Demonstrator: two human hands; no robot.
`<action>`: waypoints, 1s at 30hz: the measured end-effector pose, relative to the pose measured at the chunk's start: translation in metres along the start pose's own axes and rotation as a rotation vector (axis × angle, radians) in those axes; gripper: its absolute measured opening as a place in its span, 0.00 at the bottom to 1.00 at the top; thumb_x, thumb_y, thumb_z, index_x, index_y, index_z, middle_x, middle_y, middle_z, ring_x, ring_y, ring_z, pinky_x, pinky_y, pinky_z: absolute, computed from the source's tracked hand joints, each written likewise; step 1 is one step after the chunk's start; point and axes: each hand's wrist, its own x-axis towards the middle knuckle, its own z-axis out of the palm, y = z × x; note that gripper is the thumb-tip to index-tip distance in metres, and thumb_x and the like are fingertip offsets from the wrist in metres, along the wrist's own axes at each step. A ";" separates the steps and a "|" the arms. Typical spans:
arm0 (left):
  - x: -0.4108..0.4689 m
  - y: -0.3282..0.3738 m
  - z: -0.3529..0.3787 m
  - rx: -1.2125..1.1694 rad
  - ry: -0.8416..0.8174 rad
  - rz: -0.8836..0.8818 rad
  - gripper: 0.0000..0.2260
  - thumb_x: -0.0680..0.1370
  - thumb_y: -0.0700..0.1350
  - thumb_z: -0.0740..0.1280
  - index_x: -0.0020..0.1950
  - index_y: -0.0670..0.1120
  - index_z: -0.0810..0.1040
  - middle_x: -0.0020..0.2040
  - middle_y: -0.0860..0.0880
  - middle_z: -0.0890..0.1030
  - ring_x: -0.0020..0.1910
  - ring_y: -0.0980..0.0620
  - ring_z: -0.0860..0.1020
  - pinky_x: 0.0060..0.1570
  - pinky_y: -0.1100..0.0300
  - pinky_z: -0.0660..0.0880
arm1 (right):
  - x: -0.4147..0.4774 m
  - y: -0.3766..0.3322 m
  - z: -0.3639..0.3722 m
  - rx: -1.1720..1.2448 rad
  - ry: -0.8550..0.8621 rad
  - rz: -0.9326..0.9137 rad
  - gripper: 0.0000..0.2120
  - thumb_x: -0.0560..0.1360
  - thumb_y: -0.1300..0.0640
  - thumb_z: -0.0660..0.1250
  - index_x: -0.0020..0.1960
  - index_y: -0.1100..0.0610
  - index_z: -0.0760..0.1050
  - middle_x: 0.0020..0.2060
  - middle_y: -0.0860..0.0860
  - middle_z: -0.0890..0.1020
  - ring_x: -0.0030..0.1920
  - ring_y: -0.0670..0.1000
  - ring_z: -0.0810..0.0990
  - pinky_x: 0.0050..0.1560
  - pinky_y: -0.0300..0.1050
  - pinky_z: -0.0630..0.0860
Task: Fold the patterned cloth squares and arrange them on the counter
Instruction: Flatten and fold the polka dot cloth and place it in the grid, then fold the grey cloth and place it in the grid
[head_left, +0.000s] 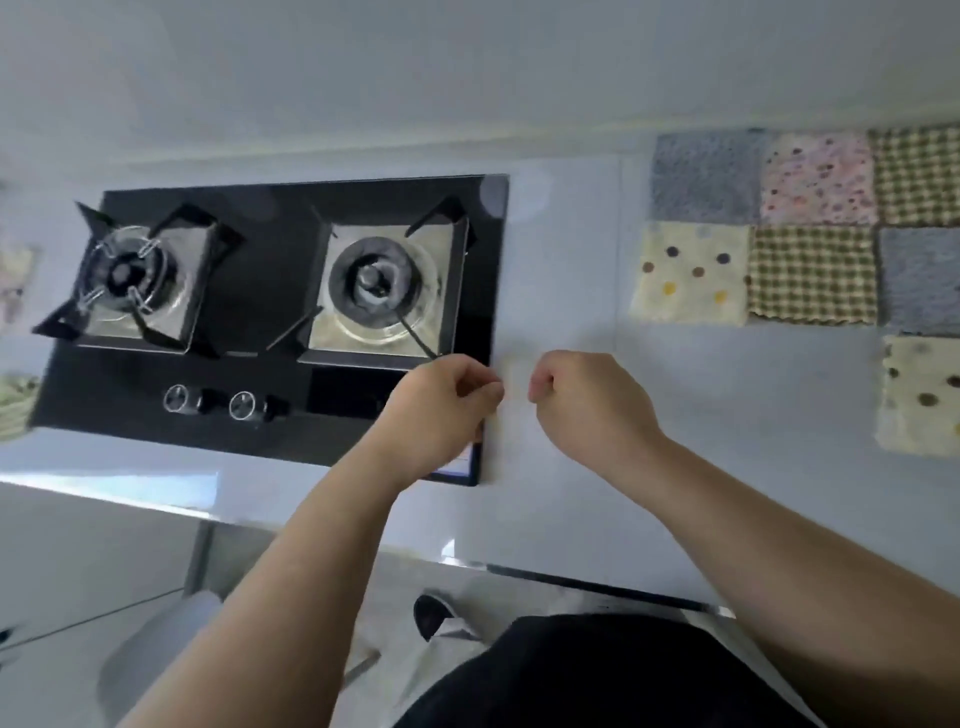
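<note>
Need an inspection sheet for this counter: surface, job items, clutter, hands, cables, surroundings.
Surface: pale counter with a black two-burner hob set into it.
Job's things: seven cloth squares lying flat in a grid at the right: grey, speckled, checked and dotted.
Clutter: blurred cloth at the left edge, kind unclear.
Hands: left hand and right hand close together by the hob's corner, fingers curled. A pale blur lies between them, so cannot tell if they hold anything.
Cables: nothing seen.
Surroundings: white wall behind; a shoe on the floor below.

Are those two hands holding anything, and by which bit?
Cannot be told. The left hand and right hand are both curled as if pinching, but only a pale blur shows between them.
</note>
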 end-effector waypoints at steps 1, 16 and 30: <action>-0.008 -0.015 -0.023 0.000 0.035 -0.008 0.04 0.80 0.49 0.67 0.49 0.51 0.81 0.45 0.52 0.85 0.31 0.59 0.80 0.30 0.69 0.73 | -0.002 -0.018 0.008 -0.024 -0.012 -0.013 0.13 0.76 0.63 0.59 0.49 0.50 0.80 0.45 0.48 0.82 0.45 0.55 0.81 0.47 0.51 0.81; -0.149 -0.333 -0.249 0.124 0.178 -0.107 0.11 0.81 0.55 0.65 0.47 0.49 0.79 0.45 0.50 0.83 0.42 0.49 0.82 0.50 0.51 0.80 | -0.075 -0.285 0.223 -0.213 0.049 -0.058 0.11 0.78 0.57 0.59 0.43 0.48 0.79 0.36 0.46 0.82 0.37 0.51 0.80 0.40 0.49 0.81; -0.131 -0.475 -0.390 -0.065 0.424 -0.206 0.08 0.81 0.51 0.64 0.46 0.50 0.78 0.43 0.54 0.82 0.41 0.53 0.80 0.42 0.57 0.79 | 0.019 -0.497 0.349 -0.329 -0.180 -0.383 0.09 0.79 0.56 0.59 0.49 0.49 0.78 0.41 0.47 0.82 0.41 0.51 0.81 0.44 0.53 0.82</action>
